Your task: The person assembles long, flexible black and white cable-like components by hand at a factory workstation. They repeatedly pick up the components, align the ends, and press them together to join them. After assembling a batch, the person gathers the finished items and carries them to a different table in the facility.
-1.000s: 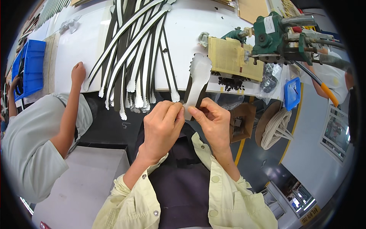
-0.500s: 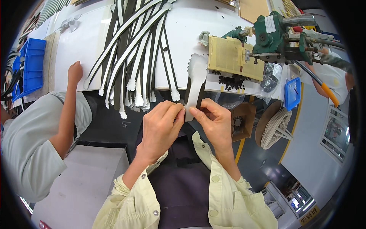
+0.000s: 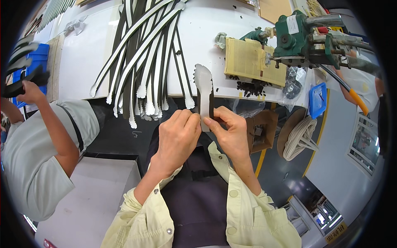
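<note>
Upright in front of me stands a white and black strip (image 3: 204, 89) with a rounded, scalloped upper end. My right hand (image 3: 230, 130) pinches its lower part, the thumb lying on the white face. Closed against the left edge of that part is my left hand (image 3: 178, 134), its fingertips gripping the strip and mostly hidden. Beyond my hands, a heap of similar long strips (image 3: 144, 62) hangs over the table's near edge with scalloped ends downward.
A green machine (image 3: 285, 39) stands at the right beside a yellowish block (image 3: 248, 58) and small black scraps (image 3: 253, 87). A blue tray (image 3: 318, 99) and a cord spool (image 3: 300, 138) lie farther right. At left, a co-worker's hand (image 3: 31, 91) holds dark strips near a blue crate (image 3: 39, 58).
The strip's upper end has swung left and slightly down, and my hands have barely shifted. The co-worker's hand has left the table and now holds dark strips at the far left.
</note>
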Tool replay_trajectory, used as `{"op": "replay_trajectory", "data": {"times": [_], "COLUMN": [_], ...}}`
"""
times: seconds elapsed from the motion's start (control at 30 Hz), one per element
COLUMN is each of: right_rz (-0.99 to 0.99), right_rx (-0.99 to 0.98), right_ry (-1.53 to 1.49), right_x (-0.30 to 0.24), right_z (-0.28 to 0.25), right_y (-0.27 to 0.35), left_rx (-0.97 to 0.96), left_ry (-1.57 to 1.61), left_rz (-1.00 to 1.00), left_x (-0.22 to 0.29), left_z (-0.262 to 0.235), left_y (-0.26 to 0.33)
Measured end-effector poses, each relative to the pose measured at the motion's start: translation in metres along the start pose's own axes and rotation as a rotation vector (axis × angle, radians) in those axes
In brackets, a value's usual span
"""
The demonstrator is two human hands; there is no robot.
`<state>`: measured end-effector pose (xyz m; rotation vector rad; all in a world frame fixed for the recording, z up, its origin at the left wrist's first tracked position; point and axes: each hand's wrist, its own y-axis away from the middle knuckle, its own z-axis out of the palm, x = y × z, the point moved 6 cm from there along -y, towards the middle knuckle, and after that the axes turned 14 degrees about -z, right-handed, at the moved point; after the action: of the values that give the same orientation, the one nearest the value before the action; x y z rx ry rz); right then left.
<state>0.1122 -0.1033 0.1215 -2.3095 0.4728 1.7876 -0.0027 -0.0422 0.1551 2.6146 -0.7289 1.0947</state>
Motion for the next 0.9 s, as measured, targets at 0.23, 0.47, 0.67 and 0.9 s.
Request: {"op": "replay_trajectory", "data": {"times": [0.23,0.47,0.67,0.9], "right_rz": [-0.006,0.204,0.237,0.215], "right_rx": [0.005,0.048,0.066,0.077], "right_ry": [-0.002,-0.241,-0.451,-0.41], "right_x": [-0.001,0.013,0.02,0.023], "right_z": [0.003,0.001,-0.001,-0.006], "right_y": [-0.001,0.003,0.001,-0.001], "left_rx": [-0.001,-0.02,-0.075,-0.096], "left_ry": [-0.007,0.183,0.33,0.295], "left_rz": [-0.02,-0.164,-0.258,-0.262], "left_x": [-0.004,-0.014,-0.022,-0.015], "left_z": [0.0,0.005,0.008,0.007], "left_y": [-0.007,-0.009,-0.01,-0.012]}}
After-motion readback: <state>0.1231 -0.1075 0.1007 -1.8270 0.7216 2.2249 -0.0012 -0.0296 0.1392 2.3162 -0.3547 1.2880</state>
